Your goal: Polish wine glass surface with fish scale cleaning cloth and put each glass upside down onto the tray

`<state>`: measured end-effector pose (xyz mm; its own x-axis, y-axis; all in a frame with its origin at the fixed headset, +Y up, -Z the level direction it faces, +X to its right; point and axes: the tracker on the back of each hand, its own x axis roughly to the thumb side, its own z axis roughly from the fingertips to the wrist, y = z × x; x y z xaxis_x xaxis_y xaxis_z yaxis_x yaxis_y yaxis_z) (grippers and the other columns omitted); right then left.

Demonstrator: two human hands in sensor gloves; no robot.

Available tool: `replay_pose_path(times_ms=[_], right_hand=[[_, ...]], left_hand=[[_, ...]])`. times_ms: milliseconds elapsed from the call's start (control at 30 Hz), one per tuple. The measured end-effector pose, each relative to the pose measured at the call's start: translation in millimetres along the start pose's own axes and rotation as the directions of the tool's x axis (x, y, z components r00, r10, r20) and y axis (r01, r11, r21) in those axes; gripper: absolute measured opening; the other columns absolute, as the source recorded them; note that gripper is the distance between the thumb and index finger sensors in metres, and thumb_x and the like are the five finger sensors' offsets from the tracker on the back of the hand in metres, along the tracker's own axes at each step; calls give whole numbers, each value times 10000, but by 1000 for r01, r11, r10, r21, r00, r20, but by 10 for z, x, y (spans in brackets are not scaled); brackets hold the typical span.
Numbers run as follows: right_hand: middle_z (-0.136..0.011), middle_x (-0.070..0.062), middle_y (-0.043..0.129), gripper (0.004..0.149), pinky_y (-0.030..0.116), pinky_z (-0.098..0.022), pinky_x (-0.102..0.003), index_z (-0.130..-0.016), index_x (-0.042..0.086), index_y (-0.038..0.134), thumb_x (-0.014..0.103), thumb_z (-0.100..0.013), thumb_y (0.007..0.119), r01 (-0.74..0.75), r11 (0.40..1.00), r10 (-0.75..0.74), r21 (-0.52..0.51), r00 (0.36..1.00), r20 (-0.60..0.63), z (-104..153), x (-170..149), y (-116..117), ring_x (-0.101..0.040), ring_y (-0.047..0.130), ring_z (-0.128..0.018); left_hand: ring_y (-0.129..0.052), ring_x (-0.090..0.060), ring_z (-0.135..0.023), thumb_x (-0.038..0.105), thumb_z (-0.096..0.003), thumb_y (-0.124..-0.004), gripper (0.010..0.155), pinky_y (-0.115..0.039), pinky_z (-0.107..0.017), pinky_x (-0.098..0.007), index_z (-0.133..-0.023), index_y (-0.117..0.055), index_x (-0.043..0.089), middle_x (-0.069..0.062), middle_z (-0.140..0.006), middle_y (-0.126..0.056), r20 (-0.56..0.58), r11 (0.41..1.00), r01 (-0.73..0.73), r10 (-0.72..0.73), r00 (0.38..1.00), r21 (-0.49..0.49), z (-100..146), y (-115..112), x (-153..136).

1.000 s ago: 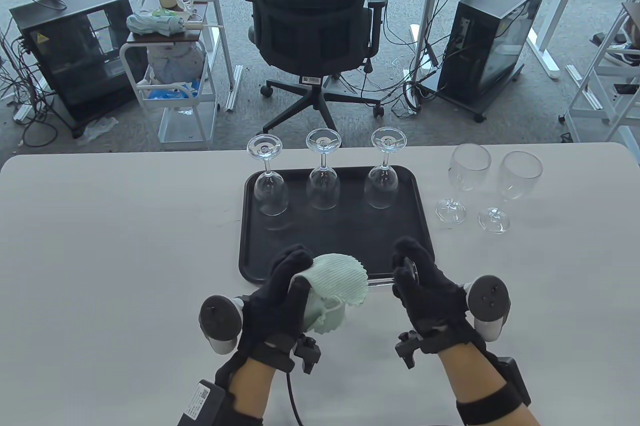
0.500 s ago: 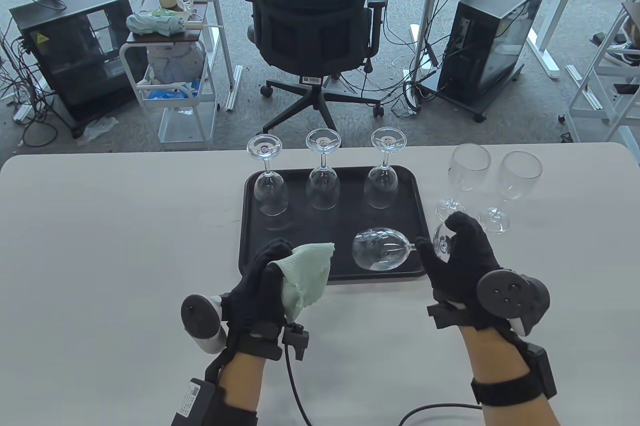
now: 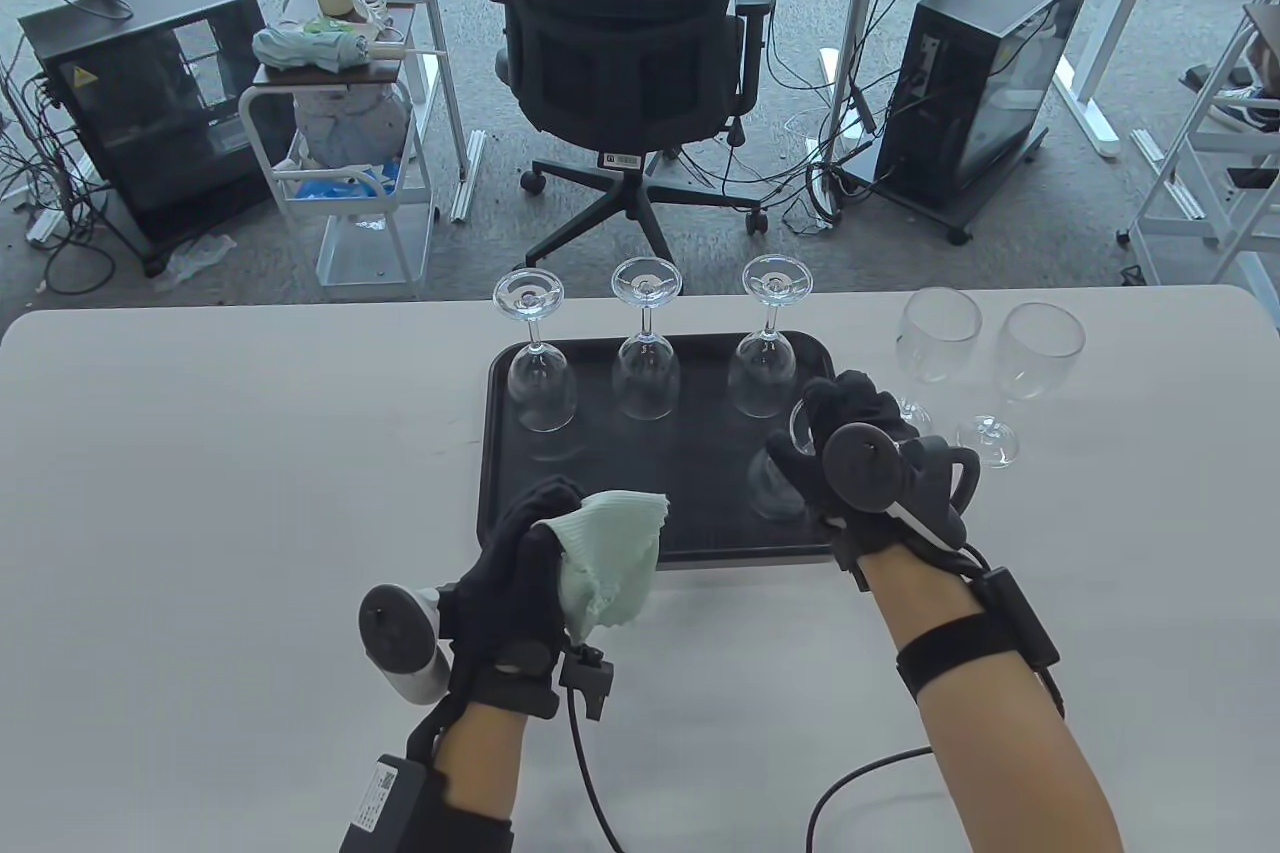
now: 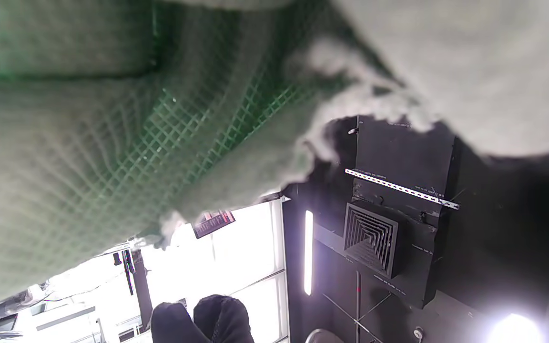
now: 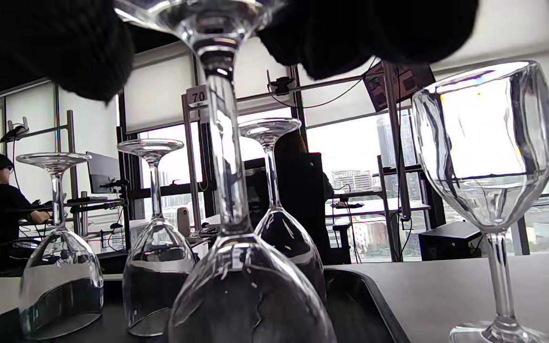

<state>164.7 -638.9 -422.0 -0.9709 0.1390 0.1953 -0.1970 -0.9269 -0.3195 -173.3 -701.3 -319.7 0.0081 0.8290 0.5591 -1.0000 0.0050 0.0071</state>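
My left hand (image 3: pixel 545 533) grips a pale green fish scale cloth (image 3: pixel 612 553) just in front of the black tray (image 3: pixel 520 503). That cloth (image 4: pixel 88 143) fills most of the left wrist view. My right hand (image 3: pixel 810 438) holds the foot of an upside-down wine glass (image 3: pixel 778 491) over the tray's front right. Its stem (image 5: pixel 222 166) runs down from my gloved fingers (image 5: pixel 65 43) to the bowl. I cannot tell whether the rim touches the tray. Three wine glasses (image 3: pixel 541 383) (image 3: pixel 646 373) (image 3: pixel 765 371) stand upside down along the tray's back.
Two upright wine glasses (image 3: pixel 935 343) (image 3: pixel 1040 358) stand on the white table (image 3: pixel 200 453) right of the tray, close to my right hand. One of them (image 5: pixel 489 152) looms at the right in the right wrist view. An office chair (image 3: pixel 620 43) stands beyond the table's far edge.
The cloth came off the glass. My right hand carried the glass away and right, turning it from sideways to upside down over the tray's front right. My left hand drew back left and then stayed still.
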Motion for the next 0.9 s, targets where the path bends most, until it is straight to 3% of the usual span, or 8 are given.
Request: replay_pose_path(times_ms=[67,167,300,467,533,667,733,900], right_hand=[[-1061,-168,595,657,807,-484,-482,-972,310,553,645,-484,838,-27,999,27,17,999,21,-51,55,-1,-366,792,-785],[-1163,-151,459,718,690,-630,-601,-1045,343,544,691,-467,788,-4,992,6,126,1000,-13,-108,99,37,-455,607,-985],[-1177,-149,372,712,629,-663,-627,-1054,368,565,702,-464,783,48,994,-46,95,999,-22,-53,-19,-11,-454,517,-1022],[-1177,-148,257,908,587,-687,-624,-1101,326,229,745,-473,735,278,958,-285,-72,952,-113,169,-519,-174,-443,436,-1038],[-1162,-156,166,968,535,-699,-635,-1083,292,133,735,-482,748,368,914,-401,-174,885,-236,301,-940,-142,-449,358,-1039],[-1096,-182,-5,1087,416,-706,-663,-1020,235,-13,706,-479,803,467,830,-554,-305,629,-545,606,-1767,172,-474,197,-1013],[-1099,-187,12,1099,399,-702,-675,-1016,220,-5,686,-472,829,520,791,-583,-323,479,-656,724,-2057,408,-482,185,-1010],[-1124,-180,81,1068,382,-687,-696,-1057,237,84,660,-458,860,633,741,-527,-226,339,-779,688,-2383,832,-493,187,-1004]], left_hand=[[-824,-372,-900,567,-551,-620,534,-847,-516,-590,-965,-728,247,-62,-1052,-727,0,1000,-6,6,1000,2,-1,9,2],[-823,-372,-901,567,-551,-621,534,-846,-518,-590,-965,-728,248,-61,-1052,-728,1,1000,-16,16,1000,12,-1,28,15],[-828,-370,-898,569,-553,-616,533,-848,-519,-585,-966,-727,249,-62,-1051,-728,9,1000,-26,26,1000,9,-7,27,33],[-826,-372,-899,568,-554,-612,534,-849,-519,-585,-966,-727,248,-60,-1052,-729,18,1000,-30,30,999,8,-8,21,55],[-825,-372,-899,567,-555,-611,533,-846,-521,-588,-966,-727,248,-62,-1053,-727,18,999,-35,35,999,13,-10,30,60],[-825,-372,-899,564,-555,-609,532,-845,-523,-588,-966,-727,247,-61,-1053,-728,26,999,-30,29,999,23,-16,59,75],[-824,-372,-900,562,-554,-609,533,-843,-525,-589,-965,-730,244,-61,-1053,-728,25,999,-29,28,999,32,-11,73,76],[-822,-376,-902,558,-554,-608,535,-839,-530,-593,-966,-729,240,-63,-1053,-729,19,999,-20,19,1000,44,-15,98,73]])
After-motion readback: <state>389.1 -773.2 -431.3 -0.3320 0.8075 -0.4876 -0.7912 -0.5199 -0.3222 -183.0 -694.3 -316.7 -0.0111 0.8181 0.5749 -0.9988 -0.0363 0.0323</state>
